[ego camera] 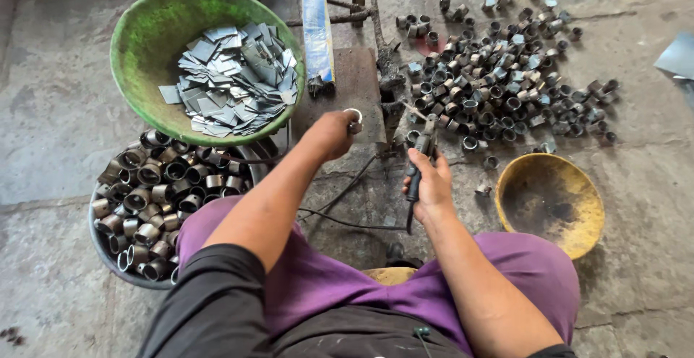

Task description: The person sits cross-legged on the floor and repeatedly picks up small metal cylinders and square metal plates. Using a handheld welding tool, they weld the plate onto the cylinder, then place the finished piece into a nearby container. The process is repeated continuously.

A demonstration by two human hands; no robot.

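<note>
Head view: the left hand (334, 132) pinches a ring (353, 117) on the metal block (345, 83) while the right hand (431, 181) grips a welding holder (419, 157) just right of it, so bare fingers risk burns.

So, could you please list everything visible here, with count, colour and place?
green bowl: one, green, upper left
metal plates: many, grey, inside green bowl
metal rings: many, dark grey, in the basin at left
ring pile: many, grey, on floor upper right
yellow bowl: one, yellow, right of the knee
work block: one, brown, centre
left hand: holds a small ring on the block
right hand: grips a welding holder
</note>
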